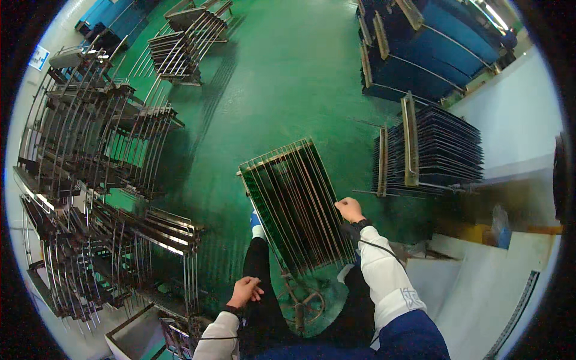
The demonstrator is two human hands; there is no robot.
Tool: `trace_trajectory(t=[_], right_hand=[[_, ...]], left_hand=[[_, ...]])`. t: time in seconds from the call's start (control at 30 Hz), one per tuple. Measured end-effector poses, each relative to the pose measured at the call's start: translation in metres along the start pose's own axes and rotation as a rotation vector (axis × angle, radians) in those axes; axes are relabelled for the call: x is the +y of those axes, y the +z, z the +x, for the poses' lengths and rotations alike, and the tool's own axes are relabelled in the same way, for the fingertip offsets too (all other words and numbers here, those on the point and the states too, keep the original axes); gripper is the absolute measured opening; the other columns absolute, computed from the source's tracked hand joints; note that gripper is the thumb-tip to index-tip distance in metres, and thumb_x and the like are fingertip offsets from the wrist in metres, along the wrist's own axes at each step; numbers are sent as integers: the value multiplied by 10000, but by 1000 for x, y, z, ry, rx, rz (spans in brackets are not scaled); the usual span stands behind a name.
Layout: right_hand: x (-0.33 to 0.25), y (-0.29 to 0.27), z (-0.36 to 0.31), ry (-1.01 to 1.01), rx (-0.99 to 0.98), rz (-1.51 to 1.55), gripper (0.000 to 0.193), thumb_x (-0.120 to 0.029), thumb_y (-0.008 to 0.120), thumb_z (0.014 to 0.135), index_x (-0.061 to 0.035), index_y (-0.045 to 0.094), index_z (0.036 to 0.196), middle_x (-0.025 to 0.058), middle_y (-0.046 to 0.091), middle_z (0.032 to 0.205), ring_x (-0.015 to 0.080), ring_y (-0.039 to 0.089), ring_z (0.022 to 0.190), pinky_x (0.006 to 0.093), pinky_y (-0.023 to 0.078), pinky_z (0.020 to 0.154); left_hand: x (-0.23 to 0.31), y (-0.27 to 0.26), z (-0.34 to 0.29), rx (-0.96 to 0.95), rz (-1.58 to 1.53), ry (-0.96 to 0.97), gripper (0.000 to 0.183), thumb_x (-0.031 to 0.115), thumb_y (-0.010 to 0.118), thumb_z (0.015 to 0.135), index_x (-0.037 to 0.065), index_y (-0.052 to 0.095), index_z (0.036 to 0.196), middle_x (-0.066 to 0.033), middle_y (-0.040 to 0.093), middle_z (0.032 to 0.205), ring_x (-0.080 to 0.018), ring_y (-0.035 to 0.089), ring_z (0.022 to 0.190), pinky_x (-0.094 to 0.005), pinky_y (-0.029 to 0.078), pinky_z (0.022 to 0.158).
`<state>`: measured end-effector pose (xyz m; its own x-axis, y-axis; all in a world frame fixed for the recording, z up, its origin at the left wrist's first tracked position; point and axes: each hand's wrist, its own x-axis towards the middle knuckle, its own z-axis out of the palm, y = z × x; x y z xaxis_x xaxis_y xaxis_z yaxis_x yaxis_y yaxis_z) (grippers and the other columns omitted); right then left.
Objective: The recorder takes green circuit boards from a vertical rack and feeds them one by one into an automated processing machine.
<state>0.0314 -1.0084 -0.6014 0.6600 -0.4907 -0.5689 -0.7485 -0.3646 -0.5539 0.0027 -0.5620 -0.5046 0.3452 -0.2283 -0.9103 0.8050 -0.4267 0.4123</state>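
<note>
A rectangular rack point(282, 210) with several thin parallel rods or panel edges, dark between them, stands tilted on a metal stand between my legs. My right hand point(350, 210) is closed at its right side, with the fingertips pinched at the edge of the rack. What exactly lies between those fingertips is too small to see. Down by my left thigh, my left hand point(245, 292) hangs apart from the rack. Its fingers are loosely bent and somewhat apart, and nothing shows in them. Below the rack is the stand's round, wheel-like base point(300, 307).
Metal racks point(90, 138) crowd the left side, with a lower row of bars point(171, 231) nearer me. Another rack point(180, 51) stands at the far left. On the right are stacked dark panels point(447, 147), blue racks point(432, 54) and white boards point(480, 276). The floor point(282, 78) is green.
</note>
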Motion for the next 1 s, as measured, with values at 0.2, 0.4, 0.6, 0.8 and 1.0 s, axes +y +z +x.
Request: trace_trajectory(t=[0.2,0.4,0.6,0.8,1.0], right_hand=[[-5,16,17,-66,36,-158,185,-111,479,635,18,540,753,248,561,803,423,518,799,449,416,698],[-15,19,40,-88,-22,-287,250,-90,474,647,51,538,843,260,558,854,426,515,835,446,417,735],[-16,29,45,12,37,-306,238,-168,524,691,22,583,821,226,585,865,386,553,827,453,440,729],[-20,31,30,-94,-26,-474,276,-169,528,703,55,598,849,254,576,879,389,549,842,449,444,742],[-45,-15,-24,-256,92,-430,249,-147,491,688,62,585,785,261,570,814,410,542,772,460,436,700]], left_hand=[[9,-9,5,-40,-50,-82,236,188,479,846,-24,514,944,-138,607,662,-148,536,425,-235,395,359],[9,-14,10,-45,-91,-96,240,195,481,850,-14,521,960,-138,610,669,-143,535,429,-225,390,362],[20,-14,4,-46,-108,-104,249,207,479,854,-9,525,970,-139,614,685,-139,534,434,-222,396,376],[13,-14,9,-71,-105,-60,252,203,473,855,-21,519,962,-142,619,694,-143,537,435,-229,402,375],[10,-10,5,-75,-35,4,247,193,468,847,-28,514,945,-147,621,699,-151,551,446,-237,409,373]])
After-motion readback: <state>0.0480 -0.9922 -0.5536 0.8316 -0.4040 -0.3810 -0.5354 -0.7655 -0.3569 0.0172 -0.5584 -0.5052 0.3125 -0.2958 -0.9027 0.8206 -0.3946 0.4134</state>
